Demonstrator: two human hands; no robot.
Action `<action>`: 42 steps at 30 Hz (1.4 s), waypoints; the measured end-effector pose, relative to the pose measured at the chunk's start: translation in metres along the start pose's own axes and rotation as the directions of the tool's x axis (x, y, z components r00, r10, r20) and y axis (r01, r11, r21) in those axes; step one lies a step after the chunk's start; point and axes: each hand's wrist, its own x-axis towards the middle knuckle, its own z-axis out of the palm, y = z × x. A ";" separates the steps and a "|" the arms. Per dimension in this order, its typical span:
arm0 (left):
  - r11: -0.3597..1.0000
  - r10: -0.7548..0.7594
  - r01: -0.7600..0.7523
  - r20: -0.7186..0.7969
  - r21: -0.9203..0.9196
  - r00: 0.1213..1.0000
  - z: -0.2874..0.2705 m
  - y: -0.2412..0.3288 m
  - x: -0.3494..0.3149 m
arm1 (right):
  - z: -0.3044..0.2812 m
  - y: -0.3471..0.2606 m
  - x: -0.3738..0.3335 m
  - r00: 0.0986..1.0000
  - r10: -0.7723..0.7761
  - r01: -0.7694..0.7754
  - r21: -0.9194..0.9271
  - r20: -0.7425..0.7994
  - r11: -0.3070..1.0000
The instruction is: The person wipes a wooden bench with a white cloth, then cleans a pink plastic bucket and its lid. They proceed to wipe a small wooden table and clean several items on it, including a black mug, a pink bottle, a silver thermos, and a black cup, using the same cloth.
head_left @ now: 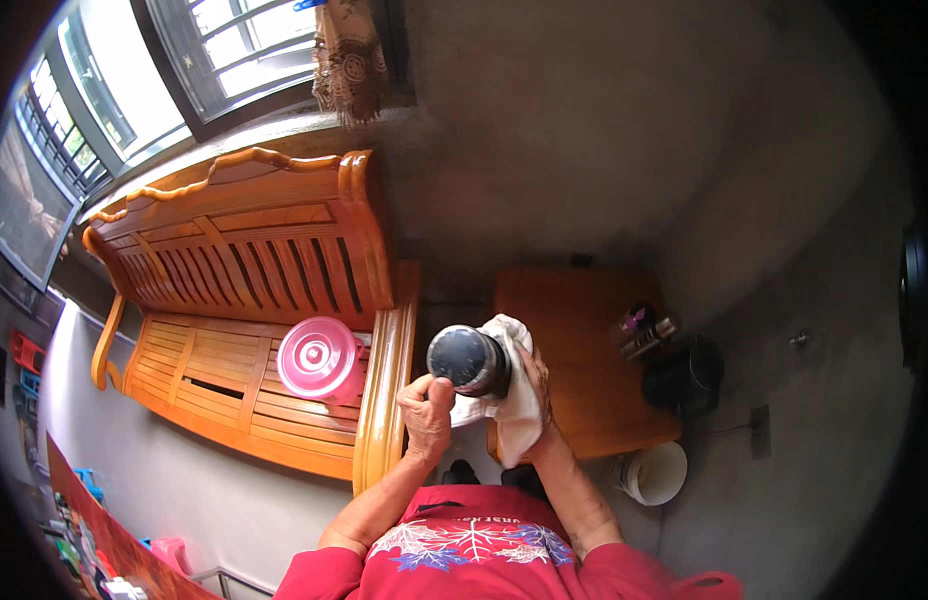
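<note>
A dark cylindrical container [468, 360] with a scuffed, rounded end facing up is held in front of my body. My left hand [426, 412] is closed at its lower left edge, with the thumb against it; what the curled fingers grip is partly hidden. On its other side, my right hand [538, 385] presses a white cloth [522, 412] around the container. The cloth covers part of its side and hangs down below the hand.
To the left stands a wooden bench [234, 385] with a pink lidded bucket [319, 358] on its seat. A low wooden table [559, 320] carries bottles [648, 336] and a black container [696, 374]. A white bucket [656, 472] stands beside the table. Grey walls [604, 130] rise behind.
</note>
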 end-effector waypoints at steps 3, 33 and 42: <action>0.988 0.017 -0.029 -0.078 -0.151 0.997 0.006 -0.001 0.007 | 0.012 -0.047 0.005 0.731 0.679 -0.525 0.694 0.071 0.492; 0.792 0.369 -0.593 0.661 0.144 0.653 -0.043 0.004 -0.013 | -0.034 -0.069 -0.020 0.703 0.202 -0.709 0.650 0.682 0.274; 0.867 0.288 -0.437 0.473 0.241 0.832 -0.049 -0.020 -0.033 | -0.002 0.004 -0.071 0.664 0.576 -0.744 0.499 0.477 0.444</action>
